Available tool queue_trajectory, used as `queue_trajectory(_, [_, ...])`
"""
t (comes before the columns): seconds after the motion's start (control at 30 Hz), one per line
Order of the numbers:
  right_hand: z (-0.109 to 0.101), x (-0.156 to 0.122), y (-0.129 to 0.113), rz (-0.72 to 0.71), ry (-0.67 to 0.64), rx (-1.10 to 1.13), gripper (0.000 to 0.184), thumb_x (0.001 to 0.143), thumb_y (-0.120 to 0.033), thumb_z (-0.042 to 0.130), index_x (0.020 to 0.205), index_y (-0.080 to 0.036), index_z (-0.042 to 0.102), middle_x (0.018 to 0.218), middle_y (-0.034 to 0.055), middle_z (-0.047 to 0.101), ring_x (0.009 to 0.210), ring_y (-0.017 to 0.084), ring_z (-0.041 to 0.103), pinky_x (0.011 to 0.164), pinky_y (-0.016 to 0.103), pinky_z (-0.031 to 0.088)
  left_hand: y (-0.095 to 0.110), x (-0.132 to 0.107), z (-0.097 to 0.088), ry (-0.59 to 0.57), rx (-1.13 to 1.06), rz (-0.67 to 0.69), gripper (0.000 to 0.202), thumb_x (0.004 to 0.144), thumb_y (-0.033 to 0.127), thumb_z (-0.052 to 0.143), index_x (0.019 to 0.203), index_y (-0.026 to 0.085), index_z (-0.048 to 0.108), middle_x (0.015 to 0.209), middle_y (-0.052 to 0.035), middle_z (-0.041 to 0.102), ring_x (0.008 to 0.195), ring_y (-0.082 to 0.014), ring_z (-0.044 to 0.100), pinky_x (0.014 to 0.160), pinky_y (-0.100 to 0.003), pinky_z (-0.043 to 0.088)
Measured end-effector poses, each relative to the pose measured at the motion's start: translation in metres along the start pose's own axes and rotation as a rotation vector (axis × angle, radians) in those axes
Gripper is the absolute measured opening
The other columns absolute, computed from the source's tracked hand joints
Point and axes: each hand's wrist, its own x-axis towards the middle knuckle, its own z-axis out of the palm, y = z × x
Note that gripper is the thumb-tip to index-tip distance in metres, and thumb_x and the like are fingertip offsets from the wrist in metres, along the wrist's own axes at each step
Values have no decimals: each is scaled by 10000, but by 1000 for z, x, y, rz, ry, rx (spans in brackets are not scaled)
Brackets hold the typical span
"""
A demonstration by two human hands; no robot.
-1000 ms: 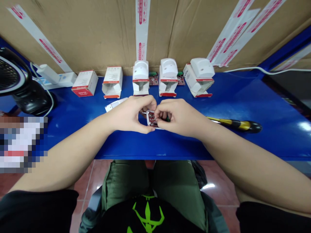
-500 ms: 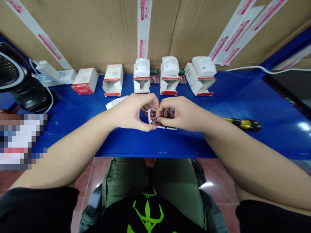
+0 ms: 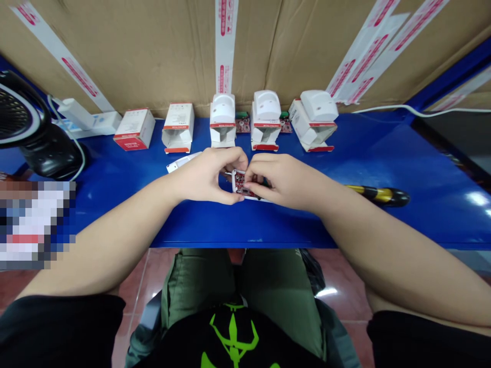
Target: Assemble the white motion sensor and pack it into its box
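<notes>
Cardboard cartons (image 3: 153, 51) banded with red-printed white tape (image 3: 224, 46) stand as a wall along the far edge of a blue metal bench (image 3: 433, 163). Everything on the bench sits around one small red circuit board (image 3: 240, 184), which is held in a white plastic housing (image 3: 253, 198) just above the bench's near edge.

Well beyond the board stand three white detectors (image 3: 223, 109) (image 3: 266, 105) (image 3: 319, 106), each on an open white carton box. Two more open boxes (image 3: 135, 129) (image 3: 178, 128) stand farther left of it, past them a white power strip (image 3: 92, 122) and a black desk fan (image 3: 23, 107). Two small circuit boards (image 3: 242, 122) (image 3: 285, 122) lie between the detectors, far beyond the board. A yellow-and-black screwdriver (image 3: 381, 194) lies well to the right of it.

The left hand (image 3: 203, 176) and right hand (image 3: 284, 181) both grasp the housing, curled closely around it from either side, with the right fingers (image 3: 255, 191) pressing over the board's face. A white plastic piece (image 3: 182, 162) lies just beyond the left hand.
</notes>
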Motion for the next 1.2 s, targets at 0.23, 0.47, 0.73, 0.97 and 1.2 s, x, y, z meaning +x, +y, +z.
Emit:
queue_trajectory(0.23, [0,3,-5,80,10,96,117,991,-212,685,888,-210,741,863,43,720,768,189,630,772,325,480,0,0,0,-11,-12,-19,373,799,366,898,1051,217,666,1005,-38,798,898,-216,771,837,-347,651])
queue_trajectory(0.47, [0,-1,-4,24,-14,16,178,1041,-245,613,940,-189,748,955,80,736,826,200,659,790,331,478,1,1,-1,-12,-22,-31,366,794,365,889,1033,215,654,974,-33,782,869,-203,752,810,-334,640])
queue_trajectory(0.73, [7,-1,-7,46,59,-9,162,995,-206,615,856,-198,697,886,66,717,774,190,619,745,320,455,2,1,0,-9,-1,-34,371,783,377,883,1028,219,653,978,-34,784,877,-211,755,814,-335,639])
queue_trajectory(0.97, [3,-2,-3,-33,-4,-84,241,1082,-246,563,937,-190,747,988,114,756,873,232,680,807,347,506,3,2,0,-14,14,-31,348,792,369,879,1018,222,658,946,-23,778,842,-206,745,791,-337,637])
queue_trajectory(1.2, [-1,-1,2,-6,-4,0,158,1025,-265,666,908,-193,744,914,70,731,787,192,648,770,327,491,2,1,-2,-21,-2,-44,351,793,377,885,1017,220,665,952,-23,779,852,-206,754,802,-337,642])
